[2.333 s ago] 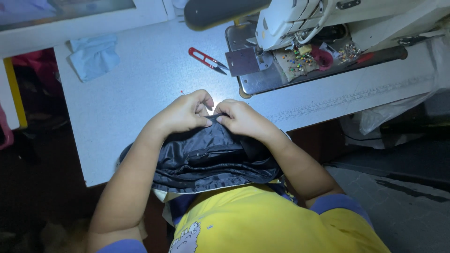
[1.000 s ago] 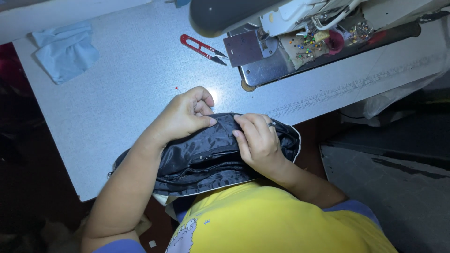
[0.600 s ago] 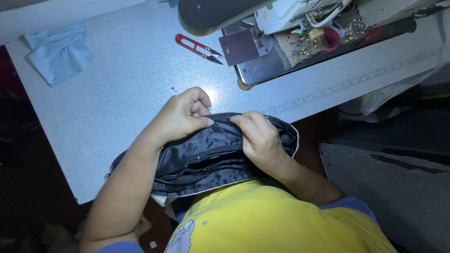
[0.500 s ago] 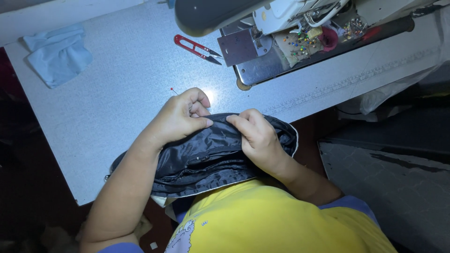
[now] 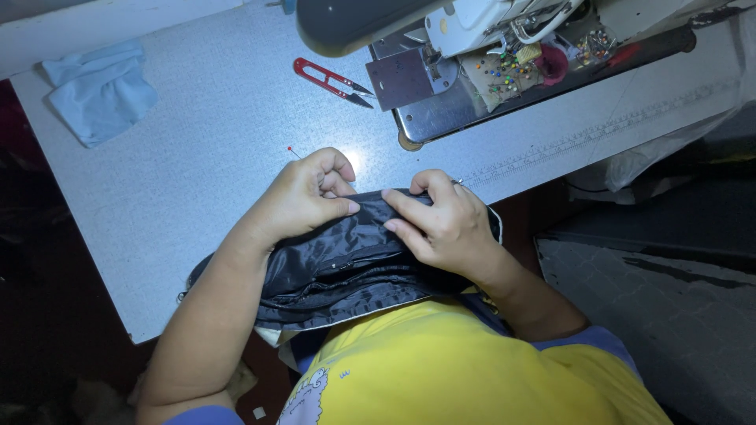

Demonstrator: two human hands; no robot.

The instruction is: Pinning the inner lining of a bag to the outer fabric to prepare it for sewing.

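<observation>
Left hand [image 5: 303, 197] and right hand [image 5: 441, 224] both pinched shut on black fabric [image 5: 346, 264], bunched near table [image 5: 197, 181] edge for close handling; red snips [image 5: 331, 80] far

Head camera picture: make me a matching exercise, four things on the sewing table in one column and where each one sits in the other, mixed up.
Things:
1. snips
2. blue cloth
3. black fabric
4. pincushion

Places:
A. far left corner of the table
B. on the sewing machine bed
C. held by the left hand and right hand at the near edge
D. on the table just left of the machine's metal plate

Pairs: 1-D, 2-A, 3-C, 4-B
</observation>
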